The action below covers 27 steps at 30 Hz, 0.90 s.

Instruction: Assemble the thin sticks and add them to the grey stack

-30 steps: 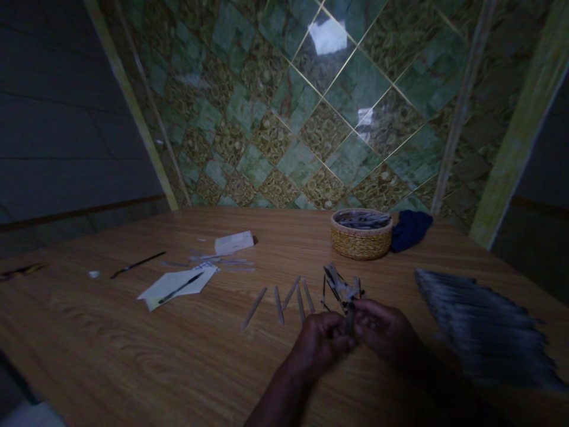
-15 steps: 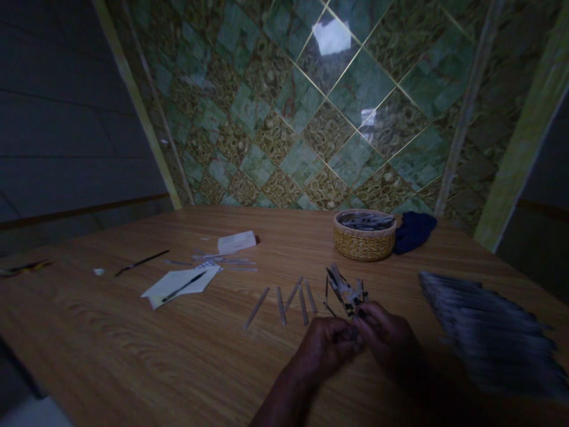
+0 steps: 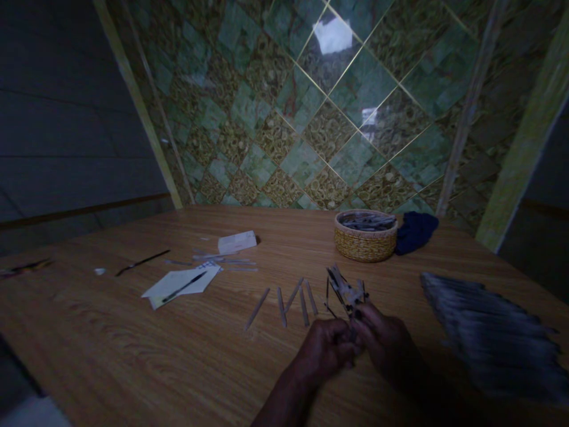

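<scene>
A small piece (image 3: 353,335), mostly hidden by fingers, sits at the near centre of a wooden table (image 3: 178,350) as I watch remotely through the head camera. The left hand (image 3: 326,349) pinches it; the right hand (image 3: 386,335) bends its fingers close beside, and I cannot tell whether they grip it too. A loose pile (image 3: 338,281) of pale and black bits lies just beyond, with five slim sticks (image 3: 303,306) to its left. I judge the work partway along: the basket (image 3: 364,246) at far right is well filled, the piece is not yet set down, and how much of the dark stack (image 3: 484,326) at near right remains to be handled, I cannot say.
</scene>
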### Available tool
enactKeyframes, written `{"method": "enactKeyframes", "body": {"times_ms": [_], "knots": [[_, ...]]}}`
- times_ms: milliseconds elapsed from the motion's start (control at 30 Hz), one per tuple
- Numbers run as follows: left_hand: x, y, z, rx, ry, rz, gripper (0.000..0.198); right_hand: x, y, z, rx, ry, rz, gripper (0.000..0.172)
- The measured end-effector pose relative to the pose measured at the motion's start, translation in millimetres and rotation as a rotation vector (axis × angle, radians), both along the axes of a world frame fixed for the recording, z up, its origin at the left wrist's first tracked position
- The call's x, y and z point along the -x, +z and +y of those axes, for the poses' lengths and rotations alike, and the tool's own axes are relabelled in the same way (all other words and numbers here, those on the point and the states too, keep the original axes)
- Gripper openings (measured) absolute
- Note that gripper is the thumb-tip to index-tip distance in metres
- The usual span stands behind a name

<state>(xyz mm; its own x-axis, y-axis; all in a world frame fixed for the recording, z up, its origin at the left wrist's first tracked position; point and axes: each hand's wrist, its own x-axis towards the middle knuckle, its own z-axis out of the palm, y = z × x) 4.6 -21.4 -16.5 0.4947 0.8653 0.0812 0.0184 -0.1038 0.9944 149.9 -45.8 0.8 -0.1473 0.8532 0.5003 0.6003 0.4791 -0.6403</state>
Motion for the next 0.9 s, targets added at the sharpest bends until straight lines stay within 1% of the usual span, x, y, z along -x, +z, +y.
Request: {"method": "enactKeyframes", "body": {"times_ms": [167, 267, 367, 467, 600, 700, 800, 900], "knots": [[0, 4.6, -3, 0.017, -0.001, -0.043, 0.018, 1, 1.0, 2, 0.013, 0.011, -0.004, 0.021], [-2, 9.2, -6, 0.033, 0.005, -0.025, 0.018, 2, -2.8, 5, 0.016, 0.01, 0.012, 0.022], [-4, 10.7, -8, 0.033, 0.04, 0.011, 0.019, 2, -7.7, 8, 0.017, -0.026, 0.033, 0.022], [-4, 7.9, -8, 0.031, 0.043, 0.014, 0.02, 1, -9.4, 8, 0.017, -0.008, 0.04, 0.022], [-2, 0.3, -5, 0.015, 0.029, -0.028, 0.023, 1, -8.0, 6, 0.027, 0.027, 0.031, 0.022], [-1, -4.5, -2, 0.006, 0.014, -0.045, 0.025, 1, -9.5, 7, 0.033, 0.019, 0.038, 0.022], [0, -5.6, 0, -0.008, 0.031, -0.026, 0.024, 1, -12.3, 8, -0.013, 0.015, 0.031, 0.023], [0, -3.6, -1, -0.014, 0.038, -0.005, 0.023, 1, -12.2, 8, -0.029, 0.029, 0.026, 0.025]]}}
